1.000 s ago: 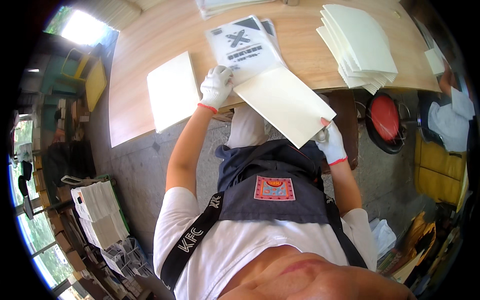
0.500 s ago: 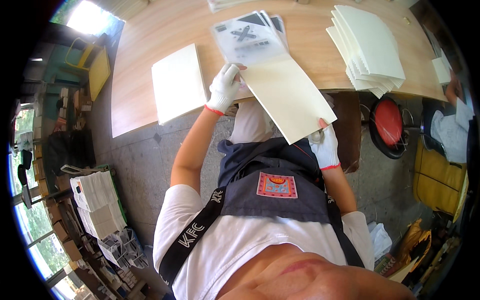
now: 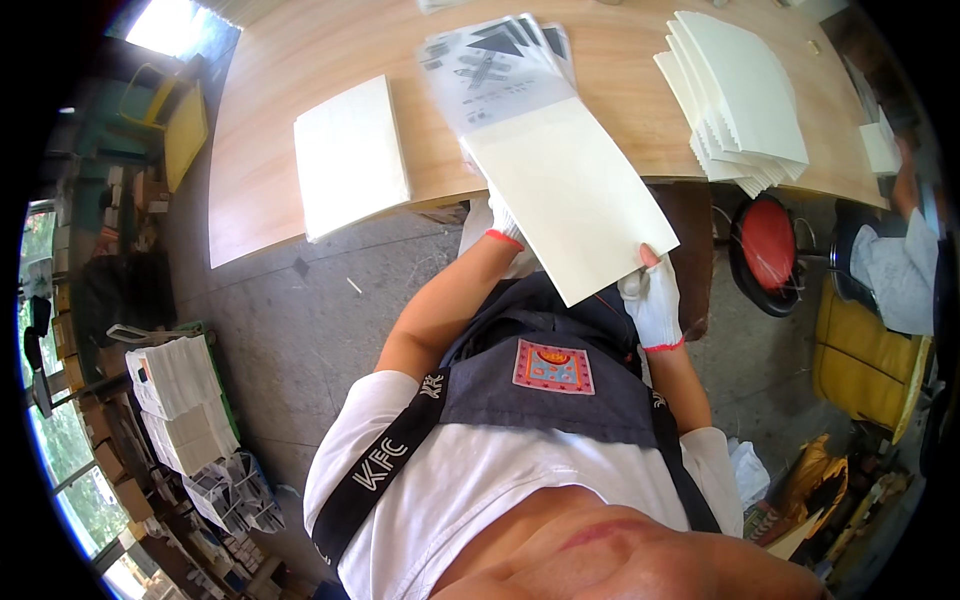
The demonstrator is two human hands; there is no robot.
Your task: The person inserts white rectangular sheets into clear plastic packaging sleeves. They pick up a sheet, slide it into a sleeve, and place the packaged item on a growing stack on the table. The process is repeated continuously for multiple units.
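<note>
A cream paper pad (image 3: 570, 200) slants from the table's near edge toward my lap. Its far end meets a translucent printed plastic sleeve (image 3: 490, 85), the top one of several fanned out on the table; whether the pad lies inside it I cannot tell. My right hand (image 3: 652, 297), in a white glove, pinches the pad's near right corner, bare thumb on top and the other fingers below. Also gloved, my left hand (image 3: 504, 218) reaches under the pad's left edge, its fingers hidden by the paper.
On the wooden table (image 3: 250, 170), a cream paper stack (image 3: 350, 155) lies at left and a staggered pile of cream pads (image 3: 745, 95) at right. Beyond the near edge stand a red-seated stool (image 3: 768, 255) and, at floor left, bundled white paper (image 3: 180, 400). A person's arm (image 3: 905, 180) shows far right.
My left hand has gone from the pad's far left corner to underneath it. The pad has swung slightly, and the plastic sleeve's near end has shifted a little toward me.
</note>
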